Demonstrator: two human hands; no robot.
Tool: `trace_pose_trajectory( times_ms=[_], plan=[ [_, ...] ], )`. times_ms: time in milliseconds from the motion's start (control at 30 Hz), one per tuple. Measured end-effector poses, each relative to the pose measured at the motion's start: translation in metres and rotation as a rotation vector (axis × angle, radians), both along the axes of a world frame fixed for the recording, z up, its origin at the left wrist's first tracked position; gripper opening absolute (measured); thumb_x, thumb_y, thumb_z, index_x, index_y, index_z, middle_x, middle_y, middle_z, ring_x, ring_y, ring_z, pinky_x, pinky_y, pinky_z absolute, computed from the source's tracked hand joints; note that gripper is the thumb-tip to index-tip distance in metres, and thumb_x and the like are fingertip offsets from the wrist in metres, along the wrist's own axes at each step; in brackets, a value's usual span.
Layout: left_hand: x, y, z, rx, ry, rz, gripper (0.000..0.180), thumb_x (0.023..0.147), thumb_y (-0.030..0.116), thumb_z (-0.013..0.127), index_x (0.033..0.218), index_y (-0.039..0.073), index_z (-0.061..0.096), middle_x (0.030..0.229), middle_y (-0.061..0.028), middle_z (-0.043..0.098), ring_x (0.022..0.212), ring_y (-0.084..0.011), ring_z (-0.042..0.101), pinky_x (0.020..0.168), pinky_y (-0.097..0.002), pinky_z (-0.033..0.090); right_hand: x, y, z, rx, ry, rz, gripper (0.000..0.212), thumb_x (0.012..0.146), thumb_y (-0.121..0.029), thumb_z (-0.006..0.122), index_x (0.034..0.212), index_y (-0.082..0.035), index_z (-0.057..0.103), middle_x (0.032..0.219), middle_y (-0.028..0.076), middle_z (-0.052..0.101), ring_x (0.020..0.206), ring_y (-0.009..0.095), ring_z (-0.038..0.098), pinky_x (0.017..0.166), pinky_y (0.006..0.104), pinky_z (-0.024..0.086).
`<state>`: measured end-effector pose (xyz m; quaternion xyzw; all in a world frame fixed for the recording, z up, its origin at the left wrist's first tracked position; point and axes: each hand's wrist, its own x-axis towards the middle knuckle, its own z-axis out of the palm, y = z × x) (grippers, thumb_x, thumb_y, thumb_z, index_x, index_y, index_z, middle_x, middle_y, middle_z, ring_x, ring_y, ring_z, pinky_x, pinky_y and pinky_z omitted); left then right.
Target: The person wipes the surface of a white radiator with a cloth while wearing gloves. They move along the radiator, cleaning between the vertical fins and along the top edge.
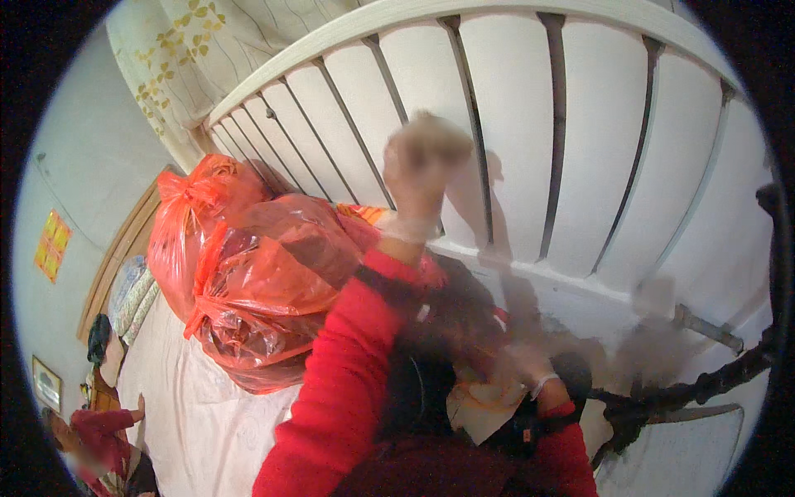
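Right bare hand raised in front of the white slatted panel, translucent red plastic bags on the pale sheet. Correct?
Not quite: the head view shows the left bare hand raised in front of the white slatted panel; the right hand is lower. The translucent red plastic bags are on the pale sheet, as stated.

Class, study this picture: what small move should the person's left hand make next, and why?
Probably lower the red-sleeved left hand toward the red-sleeved right hand: it is raised before the white, slatted, curved-topped railing, apart from the right hand, which sits lower. Blur hides what either holds.
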<state>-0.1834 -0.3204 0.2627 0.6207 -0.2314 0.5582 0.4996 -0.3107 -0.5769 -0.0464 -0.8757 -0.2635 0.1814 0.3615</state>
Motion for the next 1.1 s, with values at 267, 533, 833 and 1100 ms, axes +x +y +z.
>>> trace_pose_trajectory(
  times_ms=[267, 533, 833, 1100],
  plan=[
    [0.014, 0.011, 0.029, 0.323, -0.028, 0.570, 0.044, 0.072, -0.001, 0.072, 0.113, 0.012, 0.067, 0.114, -0.0129, 0.068, 0.112, -0.0349, 0.062, 0.093, -0.0447, 0.049, -0.003, 0.008, 0.009, -0.099, -0.038, 0.032, 0.033, 0.095, -0.027, 0.064, 0.125, -0.015, 0.069, 0.113, 0.017, 0.072, 0.101, 0.036, 0.069, 0.085, 0.0445, 0.056],
    [0.016, 0.027, 0.054, 0.315, -0.017, 0.430, 0.036, 0.070, -0.001, 0.071, 0.104, 0.010, 0.068, 0.106, -0.0136, 0.068, 0.102, -0.0343, 0.064, 0.090, -0.0442, 0.052, -0.011, 0.001, 0.024, -0.113, -0.094, 0.024, 0.036, 0.093, -0.033, 0.063, 0.121, -0.012, 0.069, 0.109, 0.020, 0.072, 0.100, 0.039, 0.068, 0.086, 0.0472, 0.054],
    [0.026, 0.038, 0.110, 0.412, -0.149, 0.536, 0.036, 0.069, -0.006, 0.069, 0.102, 0.009, 0.071, 0.104, -0.0148, 0.069, 0.101, -0.0345, 0.065, 0.089, -0.0429, 0.053, -0.010, 0.006, 0.027, -0.137, 0.007, -0.045, 0.039, 0.092, -0.040, 0.063, 0.116, -0.011, 0.072, 0.108, 0.021, 0.072, 0.101, 0.041, 0.067, 0.089, 0.0464, 0.052],
    [0.024, 0.114, 0.104, -0.057, 0.006, 0.161, 0.031, 0.074, -0.013, 0.062, 0.099, 0.004, 0.066, 0.106, -0.0094, 0.068, 0.101, -0.0210, 0.065, 0.090, -0.0336, 0.053, -0.007, 0.005, 0.029, -0.135, 0.084, -0.013, 0.037, 0.092, -0.037, 0.065, 0.122, -0.016, 0.070, 0.111, 0.018, 0.072, 0.104, 0.039, 0.067, 0.091, 0.0475, 0.053]
  ],
)
